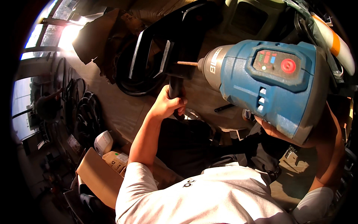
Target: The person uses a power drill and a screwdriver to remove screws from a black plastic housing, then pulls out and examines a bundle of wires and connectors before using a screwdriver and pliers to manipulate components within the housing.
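My left hand (169,102) grips a round black tube (175,87) below a black metal frame (197,22) with a slotted bracket. My right hand (270,128), mostly hidden, holds up a blue cordless drill (283,97) with a red button on top, filling the right of the view. The drill's thin bit (188,63) points left at the bracket's lower part; whether its tip touches the metal I cannot tell.
A coiled black hose (130,89) and torn cardboard (89,37) lie on the wood-look floor. An open carton (100,175) sits lower left beside a white object (103,142). A person (46,108) is at the far left near bright windows. A white-and-orange item (335,44) is upper right.
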The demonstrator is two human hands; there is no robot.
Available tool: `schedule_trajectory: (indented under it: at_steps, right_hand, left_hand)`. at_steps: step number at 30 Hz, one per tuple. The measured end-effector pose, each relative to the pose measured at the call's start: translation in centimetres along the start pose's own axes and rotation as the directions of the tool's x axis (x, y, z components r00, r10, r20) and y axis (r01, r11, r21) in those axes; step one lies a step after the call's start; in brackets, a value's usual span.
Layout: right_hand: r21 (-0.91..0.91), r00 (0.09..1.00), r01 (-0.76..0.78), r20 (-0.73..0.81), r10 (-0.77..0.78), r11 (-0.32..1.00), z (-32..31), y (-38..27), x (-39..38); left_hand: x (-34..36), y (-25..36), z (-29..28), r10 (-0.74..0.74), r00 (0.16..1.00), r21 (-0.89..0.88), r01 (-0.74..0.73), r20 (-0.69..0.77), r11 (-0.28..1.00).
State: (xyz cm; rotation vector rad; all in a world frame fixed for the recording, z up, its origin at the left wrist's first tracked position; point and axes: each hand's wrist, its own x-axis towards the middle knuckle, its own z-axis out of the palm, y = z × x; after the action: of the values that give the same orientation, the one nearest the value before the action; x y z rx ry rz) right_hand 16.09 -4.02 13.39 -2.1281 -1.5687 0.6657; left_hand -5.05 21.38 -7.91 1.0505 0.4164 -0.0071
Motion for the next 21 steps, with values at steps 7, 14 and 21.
schedule_trajectory:
  at_steps: [7, 14, 21]
  right_hand:
    - [0.042, 1.0, -0.011, 0.011, 0.01, 0.999, -0.1, 0.8, 0.0]
    - [0.201, 0.989, -0.145, 0.059, 0.136, 0.969, -1.0, 2.2, -1.4]
    - [0.132, 0.875, -0.324, -0.335, 0.35, 0.937, -3.1, 8.4, -13.2]
  left_hand:
    - [0.5, 0.2, 0.5, -0.021, 0.999, 0.035, 0.022, -0.031, 0.999]
    - [2.1, 0.8, 0.9, 0.064, 0.993, 0.015, -0.063, -0.097, 0.998]
    - [5.1, 1.6, 1.8, 0.046, 0.927, 0.097, -0.011, -0.373, 0.995]
